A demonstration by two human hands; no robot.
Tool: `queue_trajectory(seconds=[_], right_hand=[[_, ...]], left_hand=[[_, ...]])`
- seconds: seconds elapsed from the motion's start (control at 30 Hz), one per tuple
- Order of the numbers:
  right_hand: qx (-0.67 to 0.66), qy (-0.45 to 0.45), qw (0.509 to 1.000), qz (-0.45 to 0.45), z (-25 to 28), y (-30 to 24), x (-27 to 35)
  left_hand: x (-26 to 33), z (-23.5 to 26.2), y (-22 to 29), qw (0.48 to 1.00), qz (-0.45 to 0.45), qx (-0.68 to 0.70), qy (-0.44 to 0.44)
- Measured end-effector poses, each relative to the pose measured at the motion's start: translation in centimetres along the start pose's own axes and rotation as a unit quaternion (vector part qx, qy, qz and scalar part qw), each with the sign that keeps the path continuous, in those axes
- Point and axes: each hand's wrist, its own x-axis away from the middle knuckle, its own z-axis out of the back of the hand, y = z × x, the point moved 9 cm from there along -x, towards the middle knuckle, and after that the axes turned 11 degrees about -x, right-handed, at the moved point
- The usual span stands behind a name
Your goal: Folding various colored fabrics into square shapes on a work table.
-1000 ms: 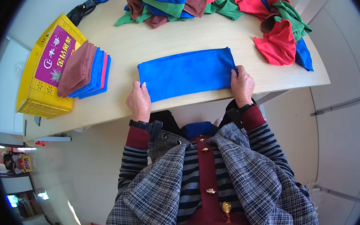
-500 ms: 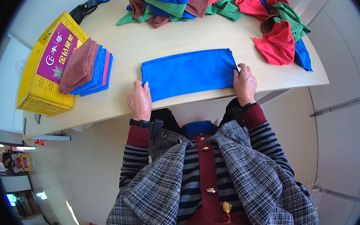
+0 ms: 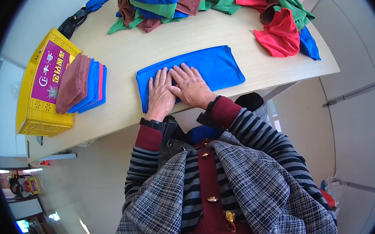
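The folded blue cloth (image 3: 218,66) lies on the pale tabletop (image 3: 126,59), near its front edge. The left hand (image 3: 160,93) rests palm down on the cloth's eight o'clock part; the right hand (image 3: 192,86) lies beside it at three o'clock, touching it with the thumb. Each grip is spread flat, fingers extended, grasping nothing. From the cloth, a stack of folded cloths (image 3: 82,84) stands at nine o'clock, beside a yellow carton (image 3: 42,116); a heap of loose cloths (image 3: 152,8) spreads from eleven to two o'clock.
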Motion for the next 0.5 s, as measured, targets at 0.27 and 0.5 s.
queue_trajectory(seconds=[0.27,0.5], right_hand=[[0.151,-0.021,0.986,-0.062,5.6,7.2,2.2],[0.138,-0.010,0.975,-0.173,11.0,15.5,4.3]], left_hand=[[0.8,-0.1,-2.5,0.996,0.065,-0.008,-0.052],[1.2,-0.4,-4.4,0.993,0.094,-0.019,-0.064]])
